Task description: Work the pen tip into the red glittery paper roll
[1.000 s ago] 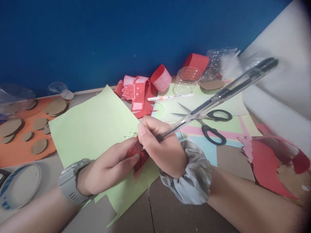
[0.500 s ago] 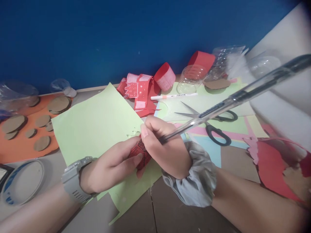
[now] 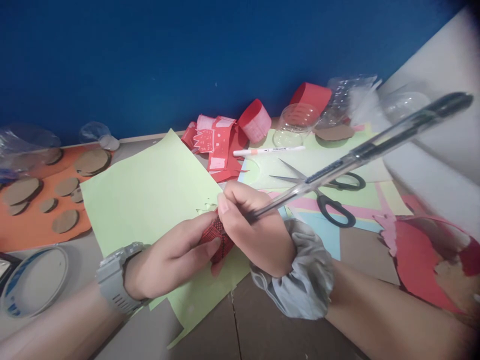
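Observation:
My left hand (image 3: pixel 180 252), a grey watch on its wrist, is closed round a small red piece with a black crisscross pattern (image 3: pixel 217 237). My right hand (image 3: pixel 253 225), with a grey scrunchie at the wrist, grips a clear-barrelled ballpoint pen (image 3: pixel 330 172) whose black end points up to the right. The pen's tip is hidden behind the right fingers, close against the red piece. Beneath both hands lies a light green paper sheet (image 3: pixel 150 190), with a few small cut scraps (image 3: pixel 206 206) on it.
Scissors (image 3: pixel 318 190) lie open on coloured sheets at the right, near a white marker (image 3: pixel 268 151). Red paper cutouts (image 3: pixel 221 140) and a clear plastic cup (image 3: pixel 296 125) stand behind. Cardboard discs (image 3: pixel 65 221) rest on orange paper; a tape roll (image 3: pixel 35 282) is front left.
The pen's upper end has dipped slightly. Both hands keep nearly the same place and hold, and the view has shifted a little.

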A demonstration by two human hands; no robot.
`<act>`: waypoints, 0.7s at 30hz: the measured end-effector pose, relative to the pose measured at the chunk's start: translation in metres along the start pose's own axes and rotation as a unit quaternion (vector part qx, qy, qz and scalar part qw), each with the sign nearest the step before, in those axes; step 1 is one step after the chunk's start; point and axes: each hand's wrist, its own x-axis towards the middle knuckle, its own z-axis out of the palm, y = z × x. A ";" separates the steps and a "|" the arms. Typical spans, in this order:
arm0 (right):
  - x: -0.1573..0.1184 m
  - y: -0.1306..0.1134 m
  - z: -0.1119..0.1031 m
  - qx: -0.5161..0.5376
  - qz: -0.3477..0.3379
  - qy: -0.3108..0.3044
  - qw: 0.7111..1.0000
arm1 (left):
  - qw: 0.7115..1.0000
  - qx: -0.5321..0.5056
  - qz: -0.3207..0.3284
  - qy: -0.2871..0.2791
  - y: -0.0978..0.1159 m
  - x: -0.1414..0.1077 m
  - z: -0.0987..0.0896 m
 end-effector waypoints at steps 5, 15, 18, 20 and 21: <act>0.000 0.000 0.000 -0.002 0.019 0.003 1.000 | 1.000 -0.017 -0.008 0.025 -0.001 -0.001 0.002; -0.001 -0.001 -0.001 0.006 0.017 0.001 1.000 | 0.999 -0.028 -0.012 0.012 -0.002 -0.002 0.001; -0.001 -0.001 -0.001 0.012 0.015 -0.003 1.000 | 0.999 -0.034 -0.008 0.011 -0.004 -0.003 0.001; -0.001 -0.002 -0.001 0.013 0.011 0.001 1.000 | 0.999 -0.032 -0.002 0.010 -0.004 -0.002 0.001; -0.001 -0.001 -0.001 0.013 0.007 0.000 1.000 | 0.999 -0.032 0.001 0.008 -0.003 -0.002 0.001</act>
